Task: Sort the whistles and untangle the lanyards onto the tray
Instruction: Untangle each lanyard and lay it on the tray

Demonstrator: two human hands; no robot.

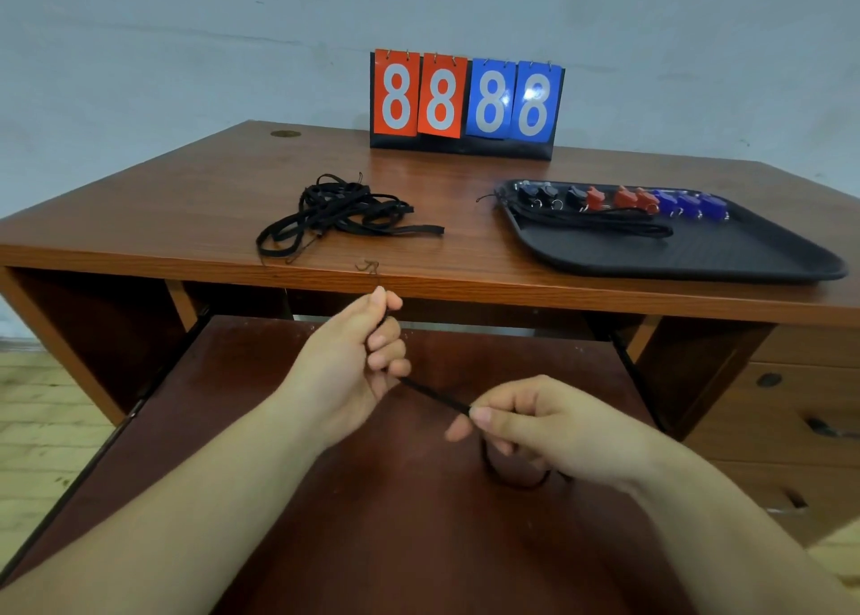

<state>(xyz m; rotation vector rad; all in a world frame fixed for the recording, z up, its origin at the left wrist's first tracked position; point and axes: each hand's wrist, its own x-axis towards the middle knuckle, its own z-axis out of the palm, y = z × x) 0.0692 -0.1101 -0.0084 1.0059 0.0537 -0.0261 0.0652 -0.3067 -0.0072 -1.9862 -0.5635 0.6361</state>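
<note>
Desk [195,205] first, bearing the tangled lanyards [339,216] left of the tray [698,260], where sorted whistles [623,198] line the far edge. Left hand [358,354] and right hand [549,421] each pinch one black lanyard [437,395] taut; best smoothed straight before laying down.

A flip scoreboard [466,100] stands upright at the back edge of a brown wood-grain worktop [186,205], its two red cards and two blue cards each showing the figure 8. A round cable port [285,133] sits at the worktop's far left corner. A pull-out shelf [325,521] extends below the front edge, drawers [791,409] stand to the right, and a pale grey wall [186,32] rises behind.
</note>
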